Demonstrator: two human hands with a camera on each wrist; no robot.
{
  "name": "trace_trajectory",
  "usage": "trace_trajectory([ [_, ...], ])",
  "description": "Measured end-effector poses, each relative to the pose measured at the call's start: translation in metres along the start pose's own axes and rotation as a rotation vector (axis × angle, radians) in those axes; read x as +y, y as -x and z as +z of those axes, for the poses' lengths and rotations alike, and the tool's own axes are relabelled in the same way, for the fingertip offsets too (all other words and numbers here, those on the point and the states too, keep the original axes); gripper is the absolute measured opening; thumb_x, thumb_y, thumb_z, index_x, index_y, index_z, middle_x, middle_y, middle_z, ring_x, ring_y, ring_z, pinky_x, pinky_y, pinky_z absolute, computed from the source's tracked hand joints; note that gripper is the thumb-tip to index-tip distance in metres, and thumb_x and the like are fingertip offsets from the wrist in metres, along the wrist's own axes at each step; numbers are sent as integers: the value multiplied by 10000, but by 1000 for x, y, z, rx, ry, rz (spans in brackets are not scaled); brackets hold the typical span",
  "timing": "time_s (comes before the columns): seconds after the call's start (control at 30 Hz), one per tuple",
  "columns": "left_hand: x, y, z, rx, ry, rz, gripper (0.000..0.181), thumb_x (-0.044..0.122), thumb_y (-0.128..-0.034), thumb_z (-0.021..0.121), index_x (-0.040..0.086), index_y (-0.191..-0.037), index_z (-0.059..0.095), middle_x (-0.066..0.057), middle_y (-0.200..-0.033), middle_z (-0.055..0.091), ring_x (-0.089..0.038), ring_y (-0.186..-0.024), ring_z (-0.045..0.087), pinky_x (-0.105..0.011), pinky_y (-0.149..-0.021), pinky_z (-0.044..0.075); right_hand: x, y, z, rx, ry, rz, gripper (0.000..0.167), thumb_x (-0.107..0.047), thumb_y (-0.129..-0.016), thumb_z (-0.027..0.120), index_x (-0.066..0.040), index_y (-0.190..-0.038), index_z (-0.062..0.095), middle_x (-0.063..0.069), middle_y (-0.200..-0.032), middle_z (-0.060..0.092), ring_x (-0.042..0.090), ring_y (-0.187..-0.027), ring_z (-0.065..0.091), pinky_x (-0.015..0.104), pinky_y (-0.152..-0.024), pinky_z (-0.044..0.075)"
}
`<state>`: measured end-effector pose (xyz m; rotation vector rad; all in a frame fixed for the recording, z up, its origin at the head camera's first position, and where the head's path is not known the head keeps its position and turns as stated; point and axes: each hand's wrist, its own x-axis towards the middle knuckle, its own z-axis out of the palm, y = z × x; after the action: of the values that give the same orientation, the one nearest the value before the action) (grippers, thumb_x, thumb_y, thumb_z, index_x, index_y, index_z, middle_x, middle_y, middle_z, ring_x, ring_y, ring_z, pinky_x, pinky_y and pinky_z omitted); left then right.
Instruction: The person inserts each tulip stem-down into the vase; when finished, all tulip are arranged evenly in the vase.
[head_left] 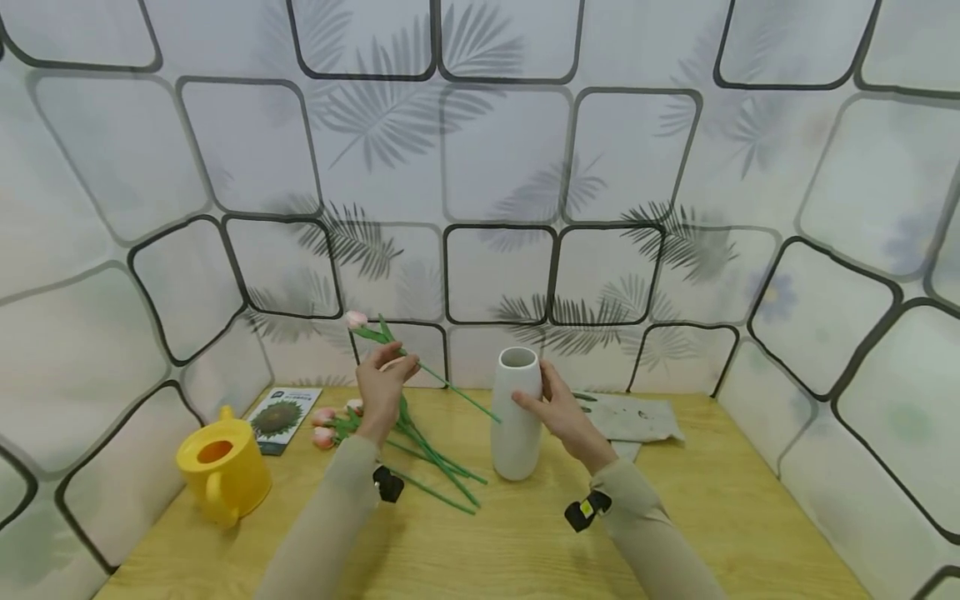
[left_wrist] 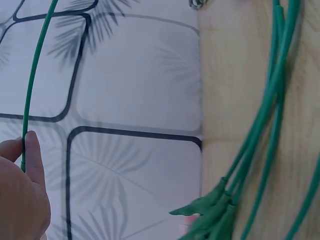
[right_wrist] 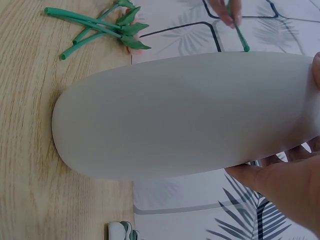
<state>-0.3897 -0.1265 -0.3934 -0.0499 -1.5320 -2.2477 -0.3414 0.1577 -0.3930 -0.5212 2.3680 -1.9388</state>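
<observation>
My left hand pinches the stem of an artificial pink tulip, raised above the table. Its green stem slants down to the right, the lower end close in front of the vase's side. The white vase stands upright on the table; my right hand grips its upper part from the right. In the right wrist view the vase fills the middle, its base touching the wood. Several more pink tulips lie beneath and beside my left hand, green stems pointing right. Their stems also show large in the left wrist view.
At the left stands a yellow watering can. Behind it lies a card with a sunflower picture. A light grey folded cloth item with dark green parts lies right of the vase. Patterned fabric walls enclose the wooden table.
</observation>
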Motion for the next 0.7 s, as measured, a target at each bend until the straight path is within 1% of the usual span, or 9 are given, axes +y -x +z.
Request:
trace_trajectory([
  [0.13,11,-4,5,27,21,12,367,-117,-835,691,-50,-1188,617,-91,-1001,564,-99,-744,692,-288,-779,604,1,-1,0,-6,-2,-11,772,-310,-959,649,-207,-1556,172,108,-1585,289,338,-1471,265,615,-1137,297],
  [0.2,17,-7,7,32,40,17,363,-110,-836,694,-41,-1185,620,-83,-997,561,-105,-743,689,-292,-776,605,1,-1,0,-1,-8,-15,760,-307,-957,652,-218,-1552,186,97,-1579,301,328,-1469,272,609,-1138,300],
  [0.37,33,-10,13,49,65,10,337,-89,-843,702,-4,-1161,627,-75,-1001,551,-116,-760,688,-307,-786,606,2,-1,-1,5,5,-14,727,-300,-959,650,-230,-1537,214,93,-1562,330,320,-1463,287,607,-1136,304],
  [0.43,39,-10,16,60,73,15,322,-86,-842,705,12,-1140,632,-103,-1028,551,-132,-780,693,-312,-788,606,3,0,-1,1,12,-13,723,-298,-962,646,-226,-1536,212,96,-1564,328,321,-1465,282,612,-1137,298],
  [0.57,50,-13,24,54,90,54,296,-75,-841,714,45,-1100,636,-145,-1063,545,-148,-793,679,-311,-793,605,2,0,-1,-3,18,-21,752,-323,-958,648,-225,-1548,192,90,-1583,301,319,-1476,260,622,-1139,287],
  [0.7,59,-16,32,39,127,92,300,-102,-832,707,38,-1077,605,-177,-1084,532,-155,-766,652,-314,-789,606,2,-1,-1,-3,19,-15,782,-346,-950,655,-231,-1556,174,86,-1598,275,317,-1488,231,632,-1141,275],
])
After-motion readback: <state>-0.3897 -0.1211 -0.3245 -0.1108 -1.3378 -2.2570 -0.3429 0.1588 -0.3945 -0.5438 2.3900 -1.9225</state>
